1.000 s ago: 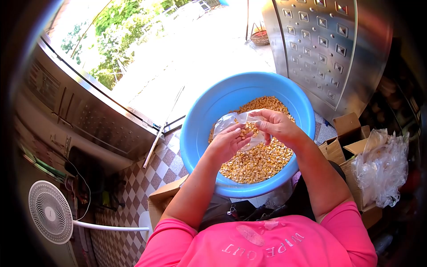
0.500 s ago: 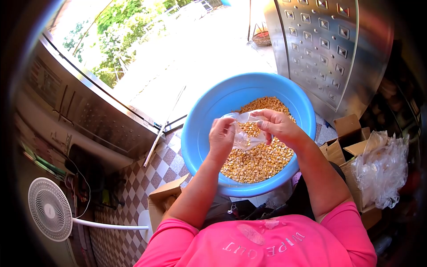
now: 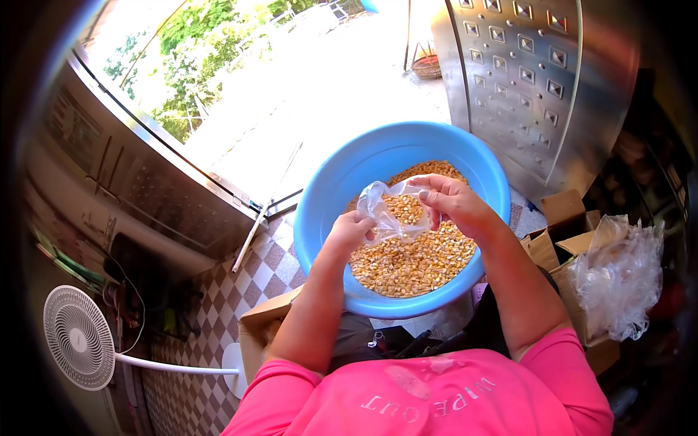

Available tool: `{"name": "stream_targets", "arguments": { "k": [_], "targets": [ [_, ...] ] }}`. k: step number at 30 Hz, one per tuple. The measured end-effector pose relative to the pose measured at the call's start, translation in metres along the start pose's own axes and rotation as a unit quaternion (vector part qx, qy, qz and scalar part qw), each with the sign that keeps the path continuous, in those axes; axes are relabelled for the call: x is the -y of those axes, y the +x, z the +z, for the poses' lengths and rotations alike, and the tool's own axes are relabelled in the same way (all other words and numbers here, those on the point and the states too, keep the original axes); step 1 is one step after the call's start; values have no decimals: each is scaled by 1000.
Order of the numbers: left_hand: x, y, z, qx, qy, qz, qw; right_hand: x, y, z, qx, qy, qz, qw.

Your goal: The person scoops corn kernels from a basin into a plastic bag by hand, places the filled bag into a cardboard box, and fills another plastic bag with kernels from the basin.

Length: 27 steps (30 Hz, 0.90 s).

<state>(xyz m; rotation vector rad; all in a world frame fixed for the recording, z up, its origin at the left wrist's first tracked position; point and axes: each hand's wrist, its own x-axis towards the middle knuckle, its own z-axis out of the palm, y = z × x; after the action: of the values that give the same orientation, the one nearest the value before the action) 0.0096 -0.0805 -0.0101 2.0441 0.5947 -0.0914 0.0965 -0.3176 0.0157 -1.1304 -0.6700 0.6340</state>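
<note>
A large blue basin [image 3: 327, 196] holds a heap of yellow corn kernels [image 3: 414, 269]. Above the heap, a clear plastic bag [image 3: 372, 200] is stretched between my hands, its mouth spread. Kernels show in or through the bag; I cannot tell which. My left hand [image 3: 350, 231] is closed on the bag's lower left edge, fingers curled. On the other side, my right hand [image 3: 449, 201] pinches the bag's right edge between thumb and fingers.
At right, a bundle of clear plastic bags [image 3: 618, 280] hangs over an open cardboard box [image 3: 556, 240]. Another carton [image 3: 265, 320] stands by my left arm, near a white fan [image 3: 78, 338]. Metal doors [image 3: 516, 87] flank the opening, with a wicker basket [image 3: 427, 67] outside.
My left hand has moved down and left along the bag, whose mouth is now wider and rounder. My right hand stays in nearly the same place.
</note>
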Motion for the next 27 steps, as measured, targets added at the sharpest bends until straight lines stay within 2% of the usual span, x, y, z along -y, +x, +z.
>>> {"name": "stream_targets", "arguments": {
  "k": [2,4,6,8,9,12,15,19,21,22,23,25,27],
  "targets": [
    [-4,-5,-2,24,-43,-9,999,-1,2,-4,-7,-17,10,1000],
    [-6,-11,-4,83,-261,23,962,-2,3,-7,-14,-34,19,999],
    [-13,-13,-12,100,-312,44,944,-2,4,-8,-33,-150,19,988],
    [-21,-18,-21,127,-391,86,907,1,5,-8,-57,-147,4,987],
    [-25,-20,-26,128,-391,86,908,3,5,-9,-80,-146,-11,986],
    [-34,-18,-42,149,-443,180,865,-1,10,-12,-128,-76,-66,987],
    [-44,-18,-52,118,-471,203,850,2,12,-11,-142,-14,-110,984],
    [-55,-25,-66,133,-488,213,836,11,12,-10,-149,-18,-144,978],
    [-62,-34,-70,148,-483,226,833,24,9,-9,-174,59,-189,965],
    [-68,-40,-71,160,-484,241,826,30,7,-9,-156,113,-206,959],
    [-74,-46,-72,172,-484,257,819,35,6,-8,-156,113,-205,960],
    [-81,-54,-73,186,-477,277,813,45,4,-3,-125,156,-273,941],
    [-81,-57,-74,177,-472,282,816,49,1,2,-114,163,-276,940]
  ]
}}
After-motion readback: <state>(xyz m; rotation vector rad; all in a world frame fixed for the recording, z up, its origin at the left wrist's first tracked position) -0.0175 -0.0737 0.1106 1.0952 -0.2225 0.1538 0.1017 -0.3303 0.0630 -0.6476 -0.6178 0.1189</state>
